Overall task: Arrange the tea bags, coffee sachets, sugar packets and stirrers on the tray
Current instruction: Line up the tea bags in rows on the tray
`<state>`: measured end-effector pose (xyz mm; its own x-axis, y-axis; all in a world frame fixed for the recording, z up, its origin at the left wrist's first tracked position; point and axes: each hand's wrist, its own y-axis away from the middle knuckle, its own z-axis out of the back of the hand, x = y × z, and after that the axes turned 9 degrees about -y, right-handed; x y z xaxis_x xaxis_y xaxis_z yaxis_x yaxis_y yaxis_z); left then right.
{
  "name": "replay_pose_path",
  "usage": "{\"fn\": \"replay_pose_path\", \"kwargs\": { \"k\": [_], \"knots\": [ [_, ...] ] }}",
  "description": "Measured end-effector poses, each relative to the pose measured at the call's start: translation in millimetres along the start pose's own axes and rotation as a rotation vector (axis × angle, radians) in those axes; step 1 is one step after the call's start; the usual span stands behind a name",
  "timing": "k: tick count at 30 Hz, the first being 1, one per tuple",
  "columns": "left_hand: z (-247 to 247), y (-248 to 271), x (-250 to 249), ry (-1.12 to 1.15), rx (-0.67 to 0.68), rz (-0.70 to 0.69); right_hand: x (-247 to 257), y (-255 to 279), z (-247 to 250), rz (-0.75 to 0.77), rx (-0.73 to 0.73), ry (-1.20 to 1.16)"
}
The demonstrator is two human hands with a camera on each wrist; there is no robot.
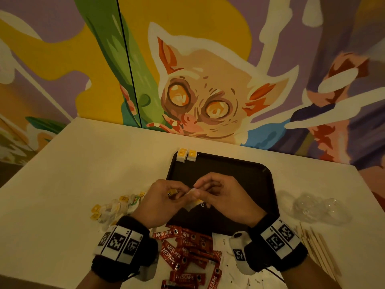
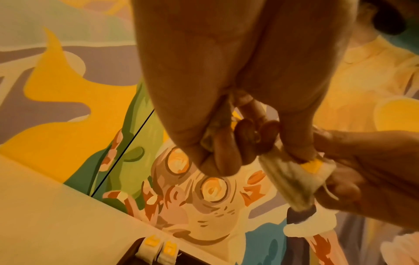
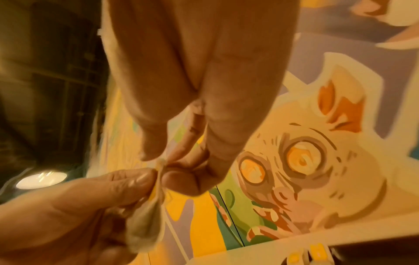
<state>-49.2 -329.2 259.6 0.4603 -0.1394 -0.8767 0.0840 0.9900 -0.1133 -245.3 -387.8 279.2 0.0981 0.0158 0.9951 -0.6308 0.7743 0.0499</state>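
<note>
Both hands meet above the black tray and pinch one white tea bag with a yellow tag between them. My left hand holds its left side, also with a small yellow tag under the fingers. My right hand pinches its top edge. The same tea bag hangs between the thumbs in the left wrist view, and the tea bag dangles below the fingertips in the right wrist view. Two tea bags lie side by side at the tray's far left corner.
A heap of tea bags lies left of the tray. Red coffee sachets are scattered at the near edge, white sugar packets beside them. Wooden stirrers and crumpled clear plastic sit at the right. A painted wall stands behind the table.
</note>
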Motion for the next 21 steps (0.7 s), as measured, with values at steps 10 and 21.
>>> {"fn": "replay_pose_path", "kwargs": {
  "k": [10, 21],
  "knots": [
    [7.5, 0.8, 1.2, 0.028, -0.022, -0.018, 2.9, 10.5, 16.8, -0.110, 0.105, 0.229],
    [-0.7, 1.1, -6.8, 0.029, 0.035, -0.027, 19.0, 7.9, 23.2, 0.120, -0.010, 0.222]
  ]
}}
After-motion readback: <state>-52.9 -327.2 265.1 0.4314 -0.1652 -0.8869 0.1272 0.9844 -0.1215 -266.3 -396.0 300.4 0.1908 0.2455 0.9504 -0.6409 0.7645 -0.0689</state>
